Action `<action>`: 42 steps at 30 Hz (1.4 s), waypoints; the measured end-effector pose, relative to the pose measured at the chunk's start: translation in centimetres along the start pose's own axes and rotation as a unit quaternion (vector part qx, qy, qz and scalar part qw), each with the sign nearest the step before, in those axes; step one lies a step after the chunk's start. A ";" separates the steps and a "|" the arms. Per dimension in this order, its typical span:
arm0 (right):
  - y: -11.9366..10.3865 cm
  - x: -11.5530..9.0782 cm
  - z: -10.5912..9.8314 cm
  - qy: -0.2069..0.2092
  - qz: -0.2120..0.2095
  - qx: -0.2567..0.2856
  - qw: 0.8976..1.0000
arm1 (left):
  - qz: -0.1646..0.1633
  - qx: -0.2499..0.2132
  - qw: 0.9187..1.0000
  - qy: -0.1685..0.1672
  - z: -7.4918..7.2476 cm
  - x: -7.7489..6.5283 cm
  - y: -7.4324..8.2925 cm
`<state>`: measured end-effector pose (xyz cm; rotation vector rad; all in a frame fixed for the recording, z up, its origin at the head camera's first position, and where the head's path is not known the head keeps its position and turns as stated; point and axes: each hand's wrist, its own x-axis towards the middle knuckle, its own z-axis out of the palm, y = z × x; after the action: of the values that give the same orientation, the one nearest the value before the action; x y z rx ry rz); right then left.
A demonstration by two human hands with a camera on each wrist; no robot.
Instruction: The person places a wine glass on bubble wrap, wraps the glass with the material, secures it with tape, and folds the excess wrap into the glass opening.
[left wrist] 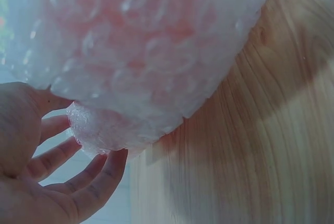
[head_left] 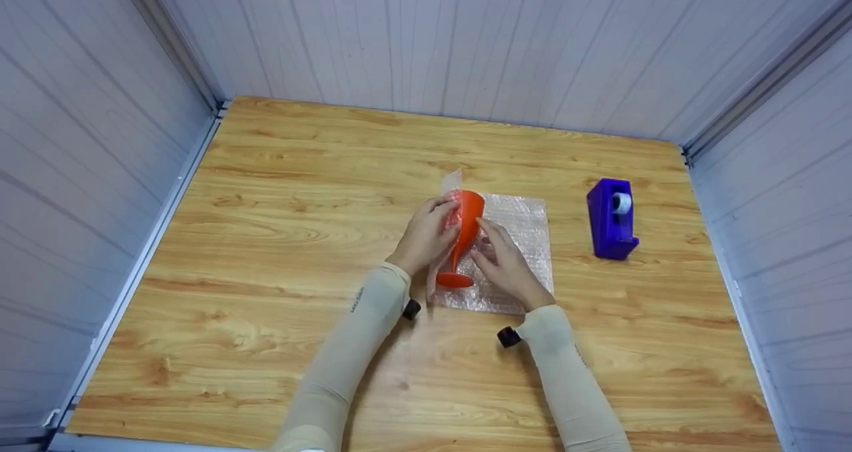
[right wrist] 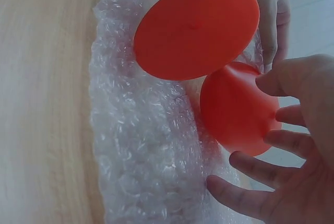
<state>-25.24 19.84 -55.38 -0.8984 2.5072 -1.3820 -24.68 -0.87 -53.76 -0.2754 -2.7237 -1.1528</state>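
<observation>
An orange plastic goblet (head_left: 471,207) lies on its side over a sheet of bubble wrap (head_left: 522,235), its round foot (head_left: 454,280) pointing toward me. With curled fingers, my left hand (head_left: 424,235) holds the sheet's left part up against the bowl, which shows pink through the bubbles in the left wrist view. From the other side, my right hand (head_left: 507,262) touches the bowl with its fingertips, the fingers spread and fairly straight. In the right wrist view the foot (right wrist: 196,30) stands in front of the bowl (right wrist: 237,112), and the right thumb (right wrist: 276,80) is beside the bowl.
To the right on the wooden table (head_left: 299,192) stands a blue tape dispenser (head_left: 609,219) with a roll of tape (head_left: 622,204). Pale panel walls enclose the table at the back, left (head_left: 100,139) and right (head_left: 785,152).
</observation>
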 end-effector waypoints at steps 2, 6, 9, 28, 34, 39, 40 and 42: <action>0.0 -0.1 0.0 -0.007 0.004 0.004 1.000 | 0.005 0.002 1.000 0.003 0.0 -0.1 0.0; -0.1 -0.1 -0.1 -0.003 0.000 -0.001 1.000 | 0.018 0.008 1.000 0.007 0.1 -0.1 0.1; -0.2 -0.1 -0.2 0.013 -0.003 -0.009 1.000 | 0.025 0.013 1.000 0.007 0.3 0.0 0.2; 0.4 -0.4 -0.8 0.018 -0.012 -0.056 0.998 | 0.017 0.018 1.000 0.010 0.9 0.2 1.1; 0.5 -0.3 -1.1 0.025 -0.022 -0.059 0.998 | 0.034 0.018 0.999 0.012 0.9 0.3 1.0; 0.7 -0.4 -1.2 0.023 -0.027 -0.064 0.997 | 0.061 0.020 0.998 0.026 1.0 0.5 0.7; 0.7 -0.4 -1.2 0.024 -0.029 -0.067 0.997 | 0.062 0.023 0.997 0.026 1.0 0.6 0.7; 0.8 -0.4 -1.2 0.027 -0.033 -0.076 0.996 | 0.063 0.031 0.997 0.025 1.1 0.6 0.6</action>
<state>-25.70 21.27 -55.44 -0.9925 2.6762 -1.2635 -25.22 0.43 -53.96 -0.3980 -2.6496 -1.0268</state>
